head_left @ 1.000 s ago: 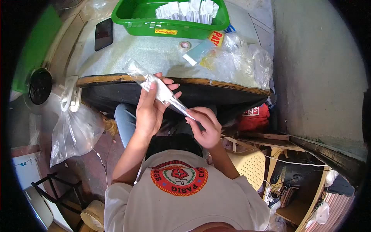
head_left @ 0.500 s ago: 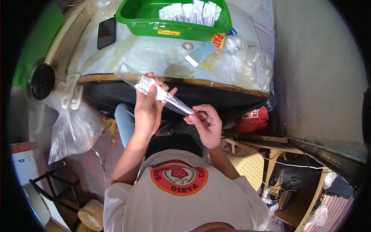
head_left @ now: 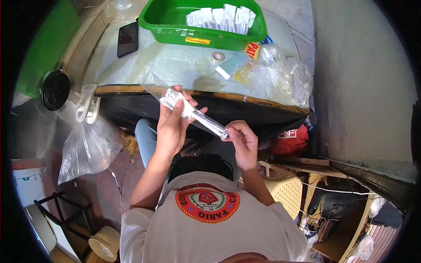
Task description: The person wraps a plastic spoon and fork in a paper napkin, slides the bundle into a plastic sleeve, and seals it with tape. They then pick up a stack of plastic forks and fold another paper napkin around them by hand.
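Note:
A clear plastic sleeve (head_left: 206, 122) slants in front of my body at the table's edge. Inside it are a folded white tissue (head_left: 175, 100) and slim white handles that look like plastic cutlery. My left hand (head_left: 172, 131) is closed around the tissue end, thumb on top. The sleeve's loose upper end sticks out past those fingers. At the lower right end, my right hand (head_left: 244, 140) pinches the tips of the handles through the plastic. Several similar white bundles (head_left: 221, 18) stand in a row in a green basin (head_left: 169, 37) on the table.
On the table (head_left: 175, 61) lie a black phone (head_left: 128, 39), a tape roll (head_left: 217, 57), a flat clear packet (head_left: 230, 65) and crumpled plastic bags (head_left: 272, 70). A plastic bag (head_left: 87, 149) hangs at the left. A wall (head_left: 359, 87) rises on the right.
The whole view has shifted slightly, so the scene sits a little to the right. Both hands keep their hold on the sleeve; the right fingers have closed more tightly at its lower end.

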Tool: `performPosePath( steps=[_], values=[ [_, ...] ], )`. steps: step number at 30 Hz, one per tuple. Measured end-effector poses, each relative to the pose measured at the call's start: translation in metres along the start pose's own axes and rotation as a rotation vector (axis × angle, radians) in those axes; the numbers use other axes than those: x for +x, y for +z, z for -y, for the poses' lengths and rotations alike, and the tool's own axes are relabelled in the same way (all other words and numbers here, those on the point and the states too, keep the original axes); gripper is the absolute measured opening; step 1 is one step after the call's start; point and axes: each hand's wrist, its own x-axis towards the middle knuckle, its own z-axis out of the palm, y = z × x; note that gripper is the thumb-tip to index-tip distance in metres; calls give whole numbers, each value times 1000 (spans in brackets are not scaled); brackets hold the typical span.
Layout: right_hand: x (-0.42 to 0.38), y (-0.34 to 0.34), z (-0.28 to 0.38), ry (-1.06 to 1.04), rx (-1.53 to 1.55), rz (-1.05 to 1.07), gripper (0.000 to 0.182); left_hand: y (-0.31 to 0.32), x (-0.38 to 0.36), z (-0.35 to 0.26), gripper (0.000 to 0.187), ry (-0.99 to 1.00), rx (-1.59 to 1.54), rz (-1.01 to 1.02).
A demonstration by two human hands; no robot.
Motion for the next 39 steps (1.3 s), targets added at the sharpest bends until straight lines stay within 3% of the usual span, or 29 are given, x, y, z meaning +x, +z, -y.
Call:
performPosePath(
  steps=[1,15,18,20,27,29,31,33,39],
  values=[
    [1,-1,0,-58,-18,-20,9,-2,0,0,35,5,2,-3],
    [3,5,-5,151,92,-77,16,-5,1,-1,33,-26,41,7],
    [4,2,5,203,57,11,18,-2,3,-1,33,-30,26,16],
    [5,-3,4,173,55,140,18,0,3,0,33,-34,18,16],
    [4,4,2,58,118,85,23,-1,4,-3,35,-45,-51,-9],
    [0,11,-6,-145,58,16,28,-1,5,-6,35,-54,-49,-17],
    [-4,9,-11,-205,-35,16,33,0,6,-6,35,-57,-51,-21],
    [-4,6,-12,-319,-365,101,34,0,6,-5,35,-42,-60,-37],
    [1,9,-4,-361,-383,22,25,-1,5,0,37,-28,-70,-16]
  ],
)
